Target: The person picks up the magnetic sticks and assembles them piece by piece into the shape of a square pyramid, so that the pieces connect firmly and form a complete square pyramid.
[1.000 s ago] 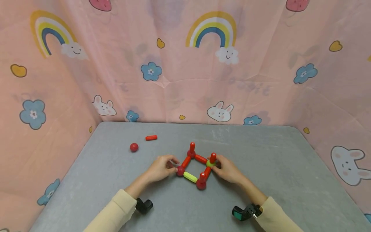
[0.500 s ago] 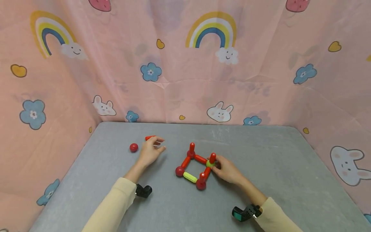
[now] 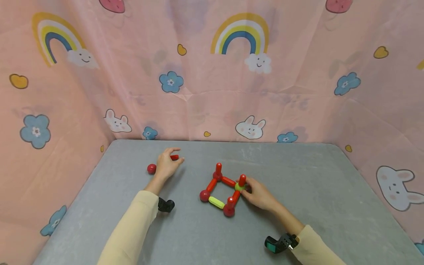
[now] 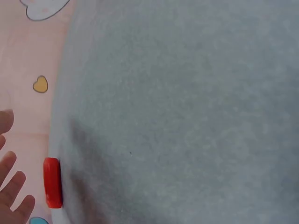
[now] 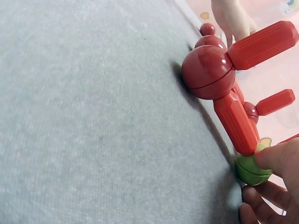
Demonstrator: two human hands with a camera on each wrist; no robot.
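A square frame of balls and rods lies on the table: red balls [image 3: 204, 195], a green ball [image 3: 239, 187], red rods [image 3: 228, 181] and one yellow-green rod [image 3: 216, 202]. Three red rods stand upright on its corners. My right hand [image 3: 261, 194] pinches the green ball between thumb and fingers, as the right wrist view shows. At the back left my left hand [image 3: 167, 164] hovers over a loose red rod [image 4: 53, 183], thumb and fingers spread apart around it without gripping. The hand partly hides this rod in the head view. A loose red ball [image 3: 151, 169] sits just left of that hand.
The grey table [image 3: 298, 176] stretches to the right and front of the frame. Behind it hangs a pink patterned cloth [image 3: 198, 110], which also covers both sides. Each wrist wears a black device [image 3: 281, 243].
My left hand has left the frame's left red ball and travelled up and left to the loose red rod. My right hand stays on the green ball; the frame has not visibly moved.
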